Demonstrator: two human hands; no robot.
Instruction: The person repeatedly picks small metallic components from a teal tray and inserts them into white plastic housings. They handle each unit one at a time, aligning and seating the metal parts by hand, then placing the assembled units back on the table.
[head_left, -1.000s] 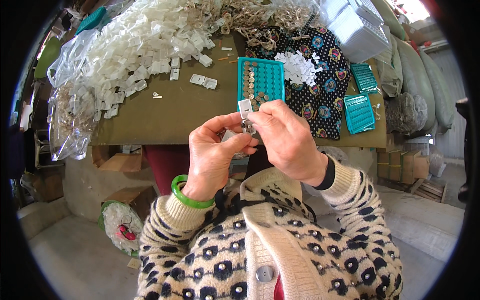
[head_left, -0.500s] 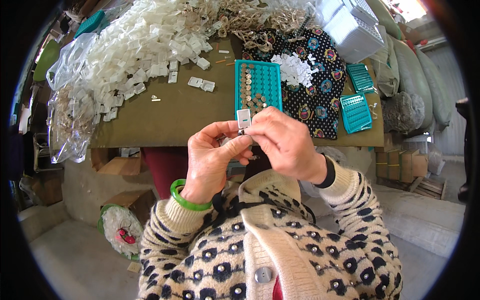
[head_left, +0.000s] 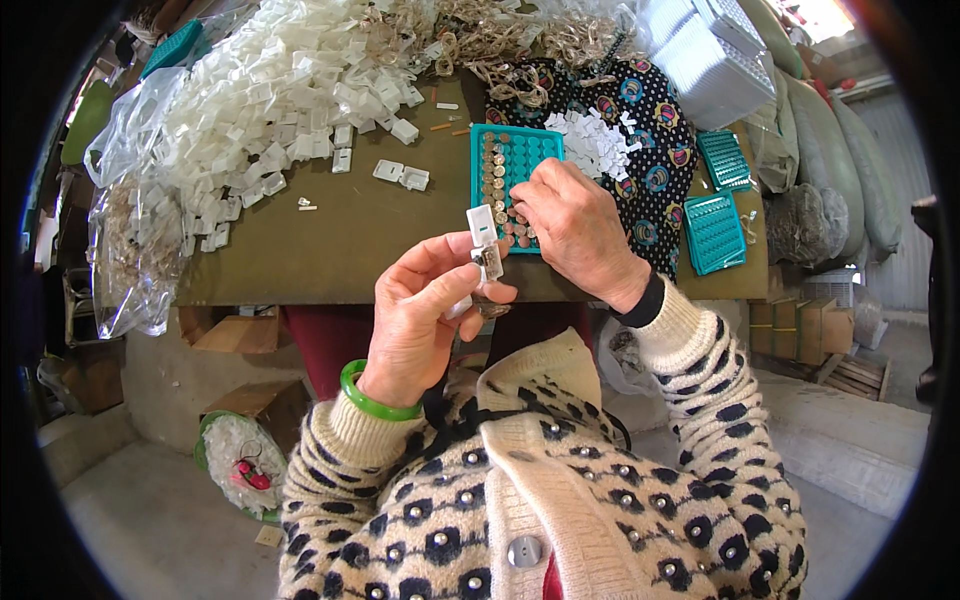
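Observation:
My left hand point(head_left: 425, 295) grips a small white hinged plastic case point(head_left: 482, 226) in front of the table edge. Its lid stands up, and a dark and metallic part shows in its lower half. More of the same pale plastic lies under my fingers, partly hidden. Over the right side of a teal tray point(head_left: 477, 150) is my right hand point(head_left: 580, 225), with its fingertips pressed together among small round metal discs point(head_left: 498, 170). Whatever those fingertips pinch is hidden. Discs fill the tray's left columns, and a loose cluster lies at its near end.
A large heap of white plastic cases point(head_left: 290, 100) covers the table's far left. White small pieces point(head_left: 592, 142) lie on a patterned cloth point(head_left: 640, 190) beside the tray. More teal trays point(head_left: 715, 232) sit at the right. A clear plastic bag point(head_left: 135, 250) hangs over the left edge.
My right hand has left the case and moved up and right to the discs in the tray. My left hand keeps hold of the case, which now tilts and shows its inside.

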